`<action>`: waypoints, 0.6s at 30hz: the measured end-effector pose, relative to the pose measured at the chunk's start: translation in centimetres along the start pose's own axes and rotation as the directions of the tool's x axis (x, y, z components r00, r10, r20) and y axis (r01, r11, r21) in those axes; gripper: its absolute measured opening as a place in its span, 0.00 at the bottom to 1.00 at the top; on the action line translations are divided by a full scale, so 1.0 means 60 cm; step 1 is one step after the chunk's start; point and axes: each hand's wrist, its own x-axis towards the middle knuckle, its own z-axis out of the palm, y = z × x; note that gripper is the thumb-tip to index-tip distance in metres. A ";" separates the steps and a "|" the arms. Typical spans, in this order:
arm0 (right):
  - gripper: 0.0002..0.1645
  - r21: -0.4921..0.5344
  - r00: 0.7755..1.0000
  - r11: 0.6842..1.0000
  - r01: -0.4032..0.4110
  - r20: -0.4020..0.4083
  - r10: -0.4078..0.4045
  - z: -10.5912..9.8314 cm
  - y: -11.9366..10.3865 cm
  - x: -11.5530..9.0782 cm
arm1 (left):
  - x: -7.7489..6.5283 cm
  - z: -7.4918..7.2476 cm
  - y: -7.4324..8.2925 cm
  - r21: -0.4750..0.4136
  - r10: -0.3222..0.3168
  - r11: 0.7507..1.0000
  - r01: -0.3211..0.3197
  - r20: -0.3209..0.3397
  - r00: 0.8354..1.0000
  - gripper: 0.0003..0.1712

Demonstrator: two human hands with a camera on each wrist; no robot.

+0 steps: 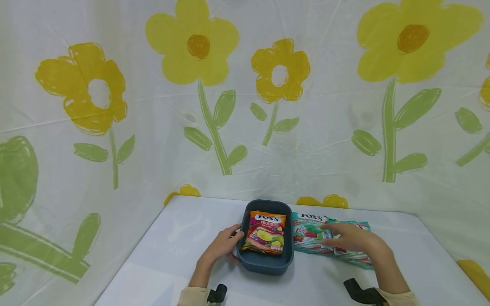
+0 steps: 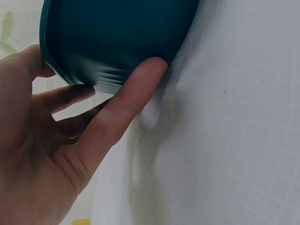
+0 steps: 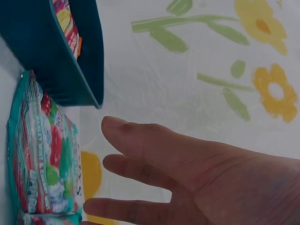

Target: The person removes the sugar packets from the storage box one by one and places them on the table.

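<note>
White table (image 1: 176,238), pale surface running back to wall cloth (image 1: 325,123) printed with yellow flowers, green stems and leaves. On table: one dark blue container (image 1: 264,268), one orange-and-red Fox's Fruits packet (image 1: 265,233) visible inside; any beneath, cannot tell. Two teal Mint Blossom packets (image 1: 306,236) visible just right of container, lying side by side. Two hands: left hand (image 1: 223,244) grips container's left side, thumb against outer wall; right hand (image 1: 352,237) above teal packets, fingers extended, grasping nothing.

A flower-printed pale sheet (image 1: 325,140) hangs behind a white table (image 1: 183,225).
</note>
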 end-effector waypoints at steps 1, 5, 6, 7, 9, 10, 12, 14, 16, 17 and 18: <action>0.36 -0.005 1.000 1.000 -0.008 0.004 0.008 0.001 -0.002 0.002 | 0.000 0.000 0.000 -0.001 0.001 1.000 -0.001 0.000 1.000 0.32; 0.34 -0.026 1.000 1.000 -0.007 0.013 0.007 0.003 -0.012 0.009 | -0.001 0.000 0.002 -0.012 0.003 1.000 -0.003 0.003 1.000 0.32; 0.34 -0.033 1.000 0.999 -0.005 0.015 0.005 0.004 -0.014 0.010 | -0.001 0.001 0.003 -0.007 0.002 1.000 -0.002 0.002 1.000 0.32; 0.34 -0.036 1.000 0.999 -0.003 0.015 0.004 0.004 -0.017 0.010 | -0.001 0.001 0.004 -0.004 0.003 1.000 -0.003 0.002 1.000 0.32; 0.34 -0.039 1.000 0.999 -0.004 0.016 0.004 0.005 -0.022 0.011 | -0.001 0.001 0.006 0.000 0.000 1.000 0.000 0.001 1.000 0.32; 0.34 -0.038 1.000 0.999 -0.010 0.016 0.010 0.005 -0.024 0.012 | -0.001 0.001 0.007 0.002 0.000 1.000 0.000 0.001 1.000 0.32; 0.34 -0.040 1.000 0.999 -0.022 0.013 0.023 0.007 -0.029 0.013 | -0.001 0.002 0.009 0.007 0.000 1.000 0.000 0.000 1.000 0.32; 0.35 -0.041 0.999 0.999 -0.034 0.013 0.035 0.010 -0.034 0.014 | -0.001 0.002 0.010 0.009 0.000 1.000 0.000 -0.002 1.000 0.32; 0.36 -0.042 0.999 0.998 -0.046 0.014 0.046 0.013 -0.039 0.016 | -0.002 0.003 0.010 0.014 -0.001 1.000 0.002 -0.003 1.000 0.32; 0.36 -0.043 0.999 0.998 -0.049 0.014 0.049 0.015 -0.042 0.017 | -0.002 0.003 0.010 0.017 -0.002 1.000 0.002 -0.005 1.000 0.32; 0.36 -0.044 0.999 0.998 -0.049 0.014 0.050 0.016 -0.046 0.018 | -0.003 0.003 0.010 0.015 -0.004 1.000 0.004 -0.005 1.000 0.32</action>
